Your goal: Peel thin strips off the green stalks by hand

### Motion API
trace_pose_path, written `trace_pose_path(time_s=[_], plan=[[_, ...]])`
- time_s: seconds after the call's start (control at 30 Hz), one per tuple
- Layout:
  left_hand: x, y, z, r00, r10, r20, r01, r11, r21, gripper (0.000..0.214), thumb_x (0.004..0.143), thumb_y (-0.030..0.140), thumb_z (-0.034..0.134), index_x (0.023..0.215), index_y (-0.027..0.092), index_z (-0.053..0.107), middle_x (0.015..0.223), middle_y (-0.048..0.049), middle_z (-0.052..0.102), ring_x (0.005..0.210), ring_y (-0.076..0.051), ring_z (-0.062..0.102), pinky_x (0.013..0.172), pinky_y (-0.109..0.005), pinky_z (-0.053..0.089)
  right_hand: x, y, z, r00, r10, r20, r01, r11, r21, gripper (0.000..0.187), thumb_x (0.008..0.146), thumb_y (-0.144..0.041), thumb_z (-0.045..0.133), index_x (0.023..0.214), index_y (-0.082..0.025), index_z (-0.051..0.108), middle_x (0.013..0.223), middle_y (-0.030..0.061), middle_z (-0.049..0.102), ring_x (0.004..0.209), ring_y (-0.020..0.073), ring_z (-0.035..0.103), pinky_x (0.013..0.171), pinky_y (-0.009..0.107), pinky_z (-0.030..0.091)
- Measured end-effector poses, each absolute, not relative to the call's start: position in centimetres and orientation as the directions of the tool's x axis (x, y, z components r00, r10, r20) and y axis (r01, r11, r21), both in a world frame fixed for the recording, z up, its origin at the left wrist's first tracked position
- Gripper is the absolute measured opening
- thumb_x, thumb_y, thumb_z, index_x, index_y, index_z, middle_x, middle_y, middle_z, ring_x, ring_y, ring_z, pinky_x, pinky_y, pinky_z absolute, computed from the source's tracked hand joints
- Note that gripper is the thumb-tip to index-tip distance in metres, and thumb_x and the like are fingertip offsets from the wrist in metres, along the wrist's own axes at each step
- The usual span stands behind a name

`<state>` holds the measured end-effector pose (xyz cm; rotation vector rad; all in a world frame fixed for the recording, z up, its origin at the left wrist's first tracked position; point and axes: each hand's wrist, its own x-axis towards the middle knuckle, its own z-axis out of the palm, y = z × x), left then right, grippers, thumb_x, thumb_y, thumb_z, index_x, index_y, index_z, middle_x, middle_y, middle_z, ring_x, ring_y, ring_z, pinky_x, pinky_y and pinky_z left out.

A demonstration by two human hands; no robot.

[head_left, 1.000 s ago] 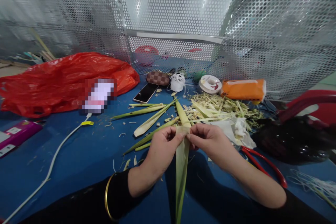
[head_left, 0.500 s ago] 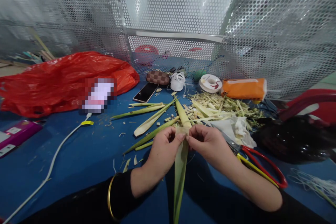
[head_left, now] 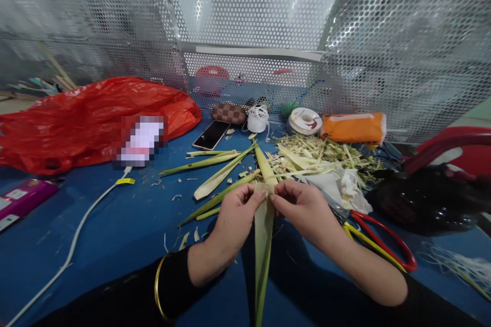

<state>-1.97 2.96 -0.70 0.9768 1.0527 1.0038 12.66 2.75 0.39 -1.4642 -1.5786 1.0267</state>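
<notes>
L hand (head_left: 236, 217) pinches the top end of a long pale-green leaf (head_left: 264, 245) btwn thumb & fingers; R hand (head_left: 309, 209) pinches the same end at its R edge, thumb tips nearly meeting. Leaf is centre, hanging twd the wearer, its low end cut by the bottom of view. Another leaf (head_left: 264, 161) runs on just beyond the fingertips; can't tell if joined.

Room: L of the L forearm, a wide stretch of blue surface (head_left: 126, 230) reaches to the white cable (head_left: 79, 232). R side tighter: red-handled scissors (head_left: 358, 216) lie right beside the R forearm, w/ a black bag (head_left: 422, 207) past them. Ahead, cut leaves (head_left: 210, 181) on the L & a shredded pile (head_left: 337, 156) on the R; far edge stops at the perforated panel (head_left: 249, 15).
</notes>
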Motion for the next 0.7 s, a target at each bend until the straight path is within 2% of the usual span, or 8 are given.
trace_pose_path(time_s=[0.13,0.27,0.47,0.6,0.7], plan=[[-1.8,3.0,-0.6,0.205,0.947,-0.246,-0.25,0.294,0.922,0.023,0.075,0.036,0.069,0.08,0.014,0.064,0.066,-0.0012,0.065,0.058,-0.012,0.055,0.058,-0.023,0.044,12.6,3.0,0.8,-0.135,0.981,-0.138,0.158,-0.117,-0.981,0.018,0.072,-0.033,0.06,0.064,-0.017,0.059,0.057,-0.003,0.054,0.052,0.0108,0.05,0.053,0.025,0.043],[-1.8,3.1,-0.6,0.178,0.952,-0.249,-0.273,0.291,0.917,0.021,0.074,0.032,0.071,0.082,0.014,0.067,0.071,-0.0016,0.067,0.057,-0.01,0.055,0.059,-0.023,0.045,12.4,3.0,1.4,-0.141,0.961,-0.236,0.044,-0.232,-0.972,0.017,0.068,-0.034,0.064,0.065,-0.017,0.062,0.06,-0.0018,0.059,0.055,0.011,0.054,0.058,0.027,0.047],[-1.9,3.0,-0.8,0.178,0.953,-0.246,-0.252,0.286,0.925,0.025,0.073,0.037,0.071,0.083,0.014,0.066,0.071,-0.0017,0.067,0.061,-0.012,0.058,0.061,-0.024,0.047,12.5,3.2,1.5,-0.099,0.974,-0.206,0.078,-0.199,-0.977,0.015,0.068,-0.031,0.065,0.064,-0.017,0.059,0.055,-0.004,0.055,0.051,0.01,0.051,0.053,0.025,0.045],[-1.9,3.1,-0.7,0.194,0.957,-0.214,-0.205,0.253,0.945,0.025,0.07,0.033,0.074,0.086,0.014,0.068,0.076,-0.0035,0.07,0.068,-0.015,0.062,0.065,-0.025,0.049,12.6,3.2,1.2,-0.084,0.981,-0.173,0.091,-0.165,-0.982,0.014,0.067,-0.03,0.064,0.063,-0.018,0.057,0.054,-0.0047,0.053,0.051,0.0095,0.049,0.053,0.024,0.043],[-1.9,3.2,-0.5,0.199,0.958,-0.207,-0.175,0.242,0.954,0.022,0.072,0.03,0.071,0.088,0.014,0.07,0.077,-0.0042,0.071,0.066,-0.014,0.061,0.064,-0.025,0.049,12.7,3.3,0.9,-0.106,0.981,-0.159,0.104,-0.149,-0.983,0.014,0.068,-0.03,0.063,0.065,-0.018,0.058,0.057,-0.0045,0.054,0.053,0.0096,0.05,0.054,0.024,0.044]])
